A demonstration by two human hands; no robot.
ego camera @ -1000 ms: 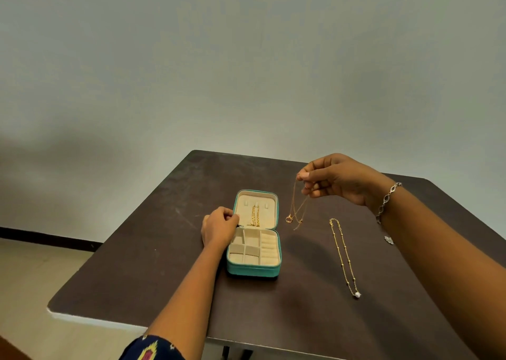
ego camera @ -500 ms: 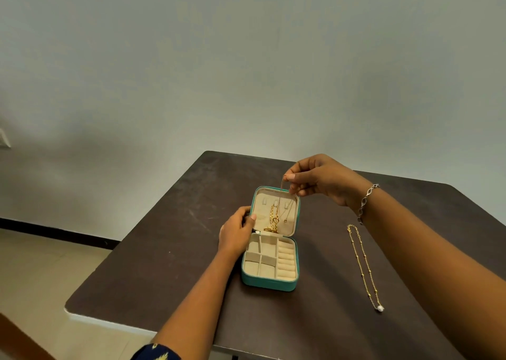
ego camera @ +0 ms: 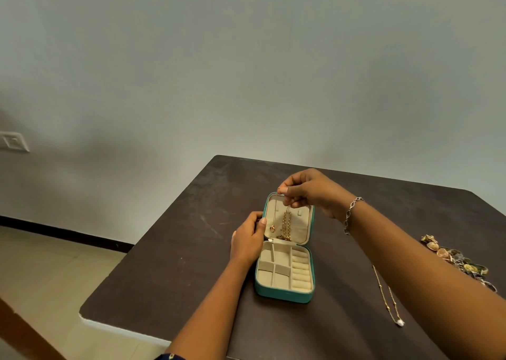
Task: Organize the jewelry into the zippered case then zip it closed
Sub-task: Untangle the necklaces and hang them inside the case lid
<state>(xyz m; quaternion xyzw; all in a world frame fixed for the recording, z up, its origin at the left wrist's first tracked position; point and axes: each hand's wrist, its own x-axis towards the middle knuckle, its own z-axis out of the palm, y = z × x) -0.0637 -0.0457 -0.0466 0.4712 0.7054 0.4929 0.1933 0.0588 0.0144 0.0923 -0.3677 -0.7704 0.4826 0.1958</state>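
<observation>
Two hands meet at a teal zippered case [ego camera: 284, 296] lying open in the centre of the frame on a dark worktop [ego camera: 191, 250]. Its lid [ego camera: 301, 223] stands upright behind a cream tray of compartments and ring rolls. The left hand [ego camera: 246, 242] holds the lid's left edge, fingers [ego camera: 260, 222] curled round it. The right hand [ego camera: 310, 192], with a silver bracelet [ego camera: 351, 213] on its wrist, is at the lid's top edge, its fingers [ego camera: 286, 190] pinched narrow on the top of a thin necklace [ego camera: 273, 226]. That necklace hangs down the lid's lining and ends in a small ring pendant. Just beside it in the lid hangs a thicker gold chain [ego camera: 286, 224]. At lower right, well apart from the case, a beaded gold necklace [ego camera: 387, 301] lies stretched on the worktop. A heap of earrings [ego camera: 457, 259] sits near the right edge of the frame. A switch plate [ego camera: 12, 141] shows on the wall at far left.
</observation>
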